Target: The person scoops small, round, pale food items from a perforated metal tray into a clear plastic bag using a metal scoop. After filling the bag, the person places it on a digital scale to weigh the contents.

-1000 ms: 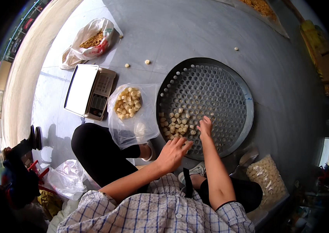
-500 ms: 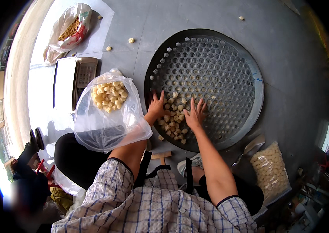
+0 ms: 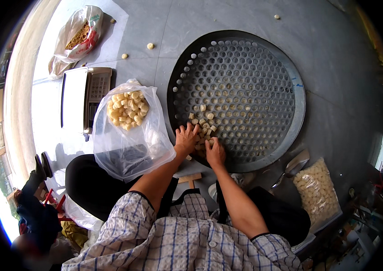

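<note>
In front of me lies a large round dark metal sieve with rows of round holes. Short pale cylinders that look like dried scallops are heaped at its near left side. My left hand rests over the left of this heap, fingers apart and bent a little downward. On the heap's near right side is my right hand, its fingers curled in round some of the scallops. Its fingertips and the scallops under both palms are partly hidden. Several more scallops sit along the sieve's far left rim.
Left of the sieve stands an open clear bag of scallops beside a scale. Farther off is a bag of brown pieces. A metal scoop and a filled clear bag lie right. Several loose scallops dot the floor.
Both hands have drawn nearer to me. My right hand has moved left and its spread fingers have curled in. The heap is gathered closer between the hands.
</note>
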Demonstrator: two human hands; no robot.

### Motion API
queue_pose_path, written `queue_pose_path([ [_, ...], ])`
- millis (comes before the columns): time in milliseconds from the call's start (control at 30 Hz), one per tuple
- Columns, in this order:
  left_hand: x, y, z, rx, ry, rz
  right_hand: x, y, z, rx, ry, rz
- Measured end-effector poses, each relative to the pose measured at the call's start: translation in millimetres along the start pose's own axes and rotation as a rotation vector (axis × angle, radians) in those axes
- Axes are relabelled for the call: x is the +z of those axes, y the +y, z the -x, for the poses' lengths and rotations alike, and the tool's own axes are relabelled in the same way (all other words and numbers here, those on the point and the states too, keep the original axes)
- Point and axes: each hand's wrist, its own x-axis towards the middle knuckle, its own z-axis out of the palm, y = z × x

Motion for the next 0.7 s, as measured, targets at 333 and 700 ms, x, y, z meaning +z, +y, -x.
queue_pose_path([
  [333,19,10,9,0.021,0.125,0.301,30,-9,0,0.045,0.194,0.013],
  [700,21,24,-4,0.096,0.197,0.813,12,-31,-17,0.266,0.062,-0.415],
])
